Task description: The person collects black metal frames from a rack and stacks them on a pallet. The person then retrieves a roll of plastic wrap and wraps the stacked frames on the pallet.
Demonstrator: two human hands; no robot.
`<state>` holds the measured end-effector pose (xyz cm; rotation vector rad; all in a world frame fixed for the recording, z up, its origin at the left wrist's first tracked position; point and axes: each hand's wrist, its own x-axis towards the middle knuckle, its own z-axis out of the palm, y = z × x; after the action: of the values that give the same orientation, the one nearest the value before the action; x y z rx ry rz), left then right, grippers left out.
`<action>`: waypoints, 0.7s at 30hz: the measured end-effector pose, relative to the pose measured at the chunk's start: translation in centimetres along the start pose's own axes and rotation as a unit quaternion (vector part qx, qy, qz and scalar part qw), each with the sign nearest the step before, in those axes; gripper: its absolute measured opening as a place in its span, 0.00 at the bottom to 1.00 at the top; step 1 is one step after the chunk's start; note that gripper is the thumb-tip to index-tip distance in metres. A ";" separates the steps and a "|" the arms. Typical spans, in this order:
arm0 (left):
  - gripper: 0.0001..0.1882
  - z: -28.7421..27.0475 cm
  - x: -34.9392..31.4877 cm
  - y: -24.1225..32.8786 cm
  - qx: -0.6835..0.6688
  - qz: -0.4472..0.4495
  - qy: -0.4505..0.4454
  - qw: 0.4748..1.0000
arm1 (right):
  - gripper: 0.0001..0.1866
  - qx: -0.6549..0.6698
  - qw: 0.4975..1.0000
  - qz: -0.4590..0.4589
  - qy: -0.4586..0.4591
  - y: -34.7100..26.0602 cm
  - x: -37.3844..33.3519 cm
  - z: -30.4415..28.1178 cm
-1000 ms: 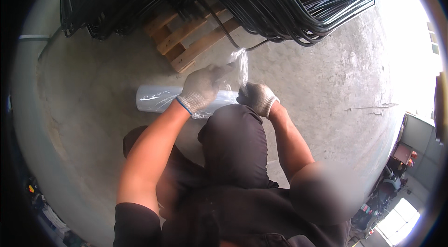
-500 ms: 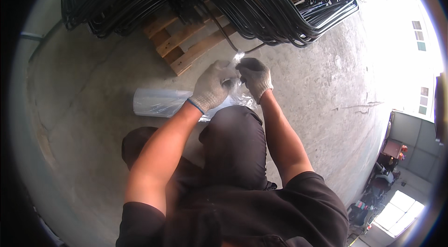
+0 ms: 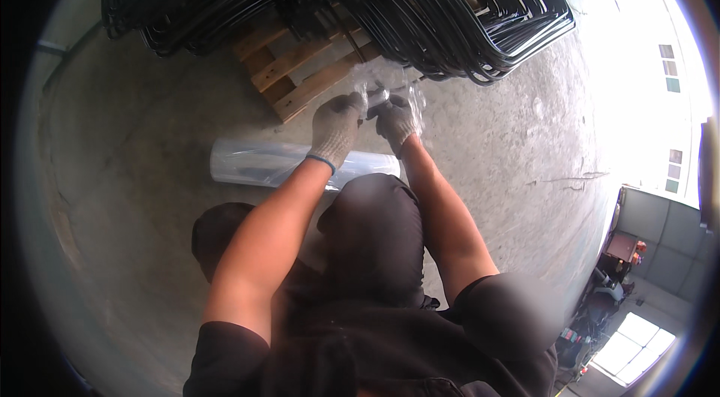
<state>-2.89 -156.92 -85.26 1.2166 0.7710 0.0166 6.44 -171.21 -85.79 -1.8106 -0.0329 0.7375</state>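
Both my hands wear pale knit work gloves with dark palms. My left hand [image 3: 337, 125] is closed on one side of a crumpled sheet of clear plastic film [image 3: 375, 80]. My right hand [image 3: 397, 121] grips the same film from the other side, its fingers close to the left ones. The film gathers around the bent corner of a thin dark metal tube that sticks out from the stack above; the film hides most of that corner. Just below my hands, a roll of clear plastic film [image 3: 255, 163] lies on the floor, partly behind my left wrist.
A large stack of black bent-tube frames [image 3: 457, 29] rests on a wooden pallet [image 3: 300, 93] ahead of me. Concrete floor [image 3: 510, 149] spreads around it. At the far right are a bright doorway and a motorbike-like dark shape [image 3: 596, 314].
The film has spread upward over the tube corner and off the roll's right end. Both hands have turned, and the left has come slightly lower and more upright.
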 end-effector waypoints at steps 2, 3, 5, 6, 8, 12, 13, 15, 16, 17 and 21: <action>0.18 0.7 -0.4 1.6 -0.110 -0.064 0.029 0.991 | 0.18 0.028 0.999 0.024 0.028 -0.6 -1.1 0.5; 0.18 0.9 -0.4 1.9 -0.126 -0.091 0.036 0.987 | 0.18 0.028 0.999 0.019 0.035 -0.3 -1.2 0.5; 0.18 1.4 0.2 1.5 -0.139 -0.146 0.045 0.978 | 0.18 0.044 0.998 0.020 0.044 -0.4 -1.3 0.3; 0.18 1.5 0.5 1.3 -0.110 -0.144 0.037 0.983 | 0.17 0.056 0.997 0.024 0.044 -0.4 -1.4 0.1; 0.18 1.3 1.2 0.6 -0.047 -0.139 0.021 0.989 | 0.16 0.082 0.995 0.033 0.042 -0.9 -1.7 0.4; 0.16 0.6 2.3 0.2 0.245 0.073 -0.016 0.967 | 0.12 0.110 0.993 0.018 -0.046 -1.1 -1.4 -0.8; 0.16 0.6 2.1 1.5 0.286 0.092 -0.048 0.953 | 0.12 0.120 0.991 0.014 -0.064 -0.2 -0.9 -1.5; 0.15 0.2 1.7 3.3 0.315 0.083 -0.107 0.939 | 0.11 0.152 0.983 0.010 -0.107 -0.7 -0.8 -1.8; 0.15 0.3 1.9 3.5 0.337 0.085 -0.115 0.930 | 0.14 0.161 0.978 0.010 -0.133 -0.4 -0.4 -2.2; 0.15 0.6 2.3 3.5 0.359 0.086 -0.124 0.921 | 0.16 0.169 0.973 0.010 -0.156 0.1 0.1 -2.8; 0.16 0.7 3.3 1.6 0.422 0.119 -0.080 0.895 | 0.11 0.101 0.986 -0.068 -0.112 0.9 0.1 -1.2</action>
<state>0.57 -155.61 -85.51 2.1090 0.4738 -0.2400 6.82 -172.54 -86.42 -1.5125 -0.2201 0.8136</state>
